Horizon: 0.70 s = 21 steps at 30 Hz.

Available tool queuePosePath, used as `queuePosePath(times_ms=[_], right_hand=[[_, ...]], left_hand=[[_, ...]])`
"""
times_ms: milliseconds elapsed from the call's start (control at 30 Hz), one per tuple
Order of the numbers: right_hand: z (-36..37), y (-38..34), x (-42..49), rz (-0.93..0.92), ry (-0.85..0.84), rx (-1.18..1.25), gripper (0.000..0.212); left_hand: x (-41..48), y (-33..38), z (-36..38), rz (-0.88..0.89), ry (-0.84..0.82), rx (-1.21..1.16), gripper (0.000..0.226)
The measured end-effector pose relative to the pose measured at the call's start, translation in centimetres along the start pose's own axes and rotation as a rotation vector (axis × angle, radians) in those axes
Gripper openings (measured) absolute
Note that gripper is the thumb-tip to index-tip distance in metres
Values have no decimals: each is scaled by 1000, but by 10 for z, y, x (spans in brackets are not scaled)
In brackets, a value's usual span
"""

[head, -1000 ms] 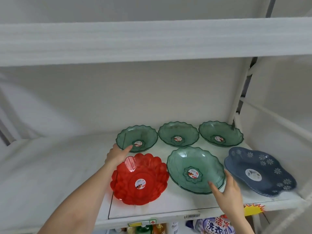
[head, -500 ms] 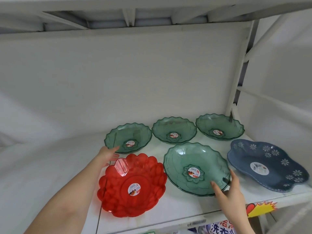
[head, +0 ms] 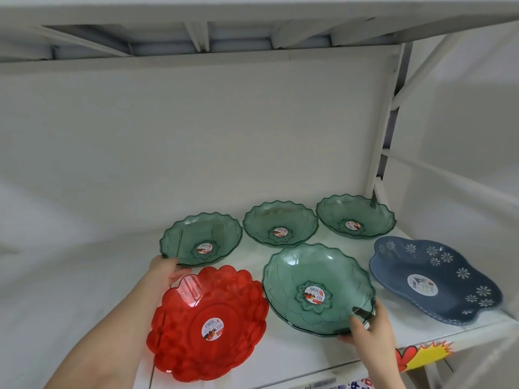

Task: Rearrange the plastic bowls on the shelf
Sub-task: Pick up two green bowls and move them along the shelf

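Note:
A red scalloped plastic bowl [head: 207, 324] sits at the front of the white shelf [head: 295, 357], tilted toward me. My left hand [head: 168, 269] grips its far left rim. To its right lies a large green bowl [head: 317, 287], and my right hand [head: 370, 329] holds its near right rim, thumb inside. Three smaller green bowls stand in a row behind: left [head: 200, 240], middle [head: 279, 223], right [head: 355, 216]. A dark blue flower-patterned bowl [head: 432, 279] rests at the far right.
The shelf's white back wall and an upper shelf [head: 252, 12] close in the space above. A white upright post [head: 384, 130] stands at the back right. A yellow and red price tag [head: 421, 355] hangs on the front edge.
The red bowl has come toward me and to the left, its near side now past the shelf's front. My right hand has closed on the large green bowl's rim. The view has moved closer.

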State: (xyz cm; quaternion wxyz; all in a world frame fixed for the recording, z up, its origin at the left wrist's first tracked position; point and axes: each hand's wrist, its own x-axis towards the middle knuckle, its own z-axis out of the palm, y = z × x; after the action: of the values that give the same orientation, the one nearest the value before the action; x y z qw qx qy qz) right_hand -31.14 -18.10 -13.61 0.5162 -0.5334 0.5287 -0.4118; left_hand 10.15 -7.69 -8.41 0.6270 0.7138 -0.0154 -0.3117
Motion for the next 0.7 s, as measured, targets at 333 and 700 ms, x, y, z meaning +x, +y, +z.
queuePosePath(times_ms=[333,700], right_hand=[[-6,-22,-9,-22,-6,94,55],[1,-92,-30,-22,-73,88,56]], left_hand=[[-22,15,-22,81,70,-46,52],[-95,35,-77,40,101,-87,49]])
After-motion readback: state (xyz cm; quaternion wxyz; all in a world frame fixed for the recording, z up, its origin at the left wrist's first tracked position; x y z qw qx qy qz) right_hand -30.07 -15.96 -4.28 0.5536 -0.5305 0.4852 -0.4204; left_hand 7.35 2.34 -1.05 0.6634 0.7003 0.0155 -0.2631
